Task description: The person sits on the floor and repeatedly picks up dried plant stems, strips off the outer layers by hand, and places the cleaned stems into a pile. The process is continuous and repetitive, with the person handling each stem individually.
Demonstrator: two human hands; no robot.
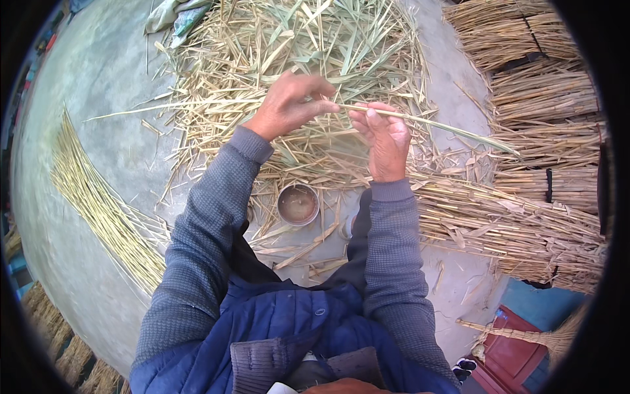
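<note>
Head view, left hand [292, 105] and right hand [384, 138] both pinched closed on one reed stalk [426, 123]

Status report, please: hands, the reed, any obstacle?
Left hand and right hand both pinch one reed. Husk pile beneath. Small bowl near knees.

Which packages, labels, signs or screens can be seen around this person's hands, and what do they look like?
No packages, labels, signs or screens are in view.
Left hand and right hand: hold one long reed stalk above a pile of loose husks.
Round cup: on the concrete ground below the hands, brownish inside, unmarked.
Red box-like thing: lower right corner, plain as far as it shows.
</note>
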